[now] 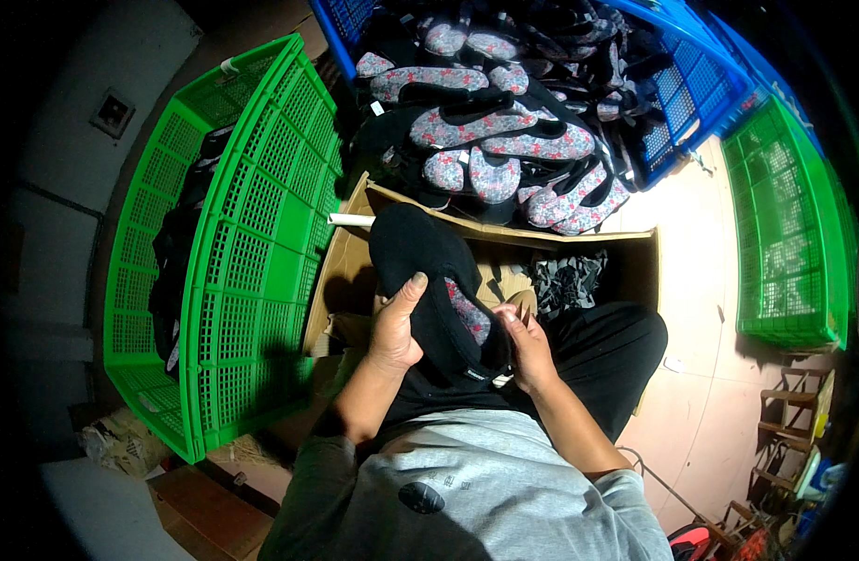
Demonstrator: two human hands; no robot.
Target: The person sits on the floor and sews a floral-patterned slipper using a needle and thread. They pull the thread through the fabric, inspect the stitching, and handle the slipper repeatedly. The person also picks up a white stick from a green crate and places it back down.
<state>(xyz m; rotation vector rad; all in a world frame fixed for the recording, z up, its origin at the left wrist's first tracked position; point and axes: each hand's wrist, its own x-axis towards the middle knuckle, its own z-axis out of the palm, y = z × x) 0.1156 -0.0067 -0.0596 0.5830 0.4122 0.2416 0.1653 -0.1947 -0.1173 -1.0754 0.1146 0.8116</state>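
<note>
A black cloth shoe (413, 251) with a grey and red flowered insole (468, 310) lies tilted above my lap. My left hand (398, 327) is closed on its side, thumb pressed on the upper near the opening. At the heel end, my right hand (530, 348) is closed in a pinch beside the shoe's edge. A small pointed, blade-like tool (524, 312) sticks up from its fingers; its lower part is hidden in the hand. Whether the right fingers also touch the shoe, I cannot tell.
Beyond my hands stands an open cardboard box (504, 234) with grey and black scraps (570, 280). Behind it is a heap of similar shoes (500, 131) beside a blue crate (672, 93). Green crates (261, 252) flank me. A wooden rack (792, 411) stands far right.
</note>
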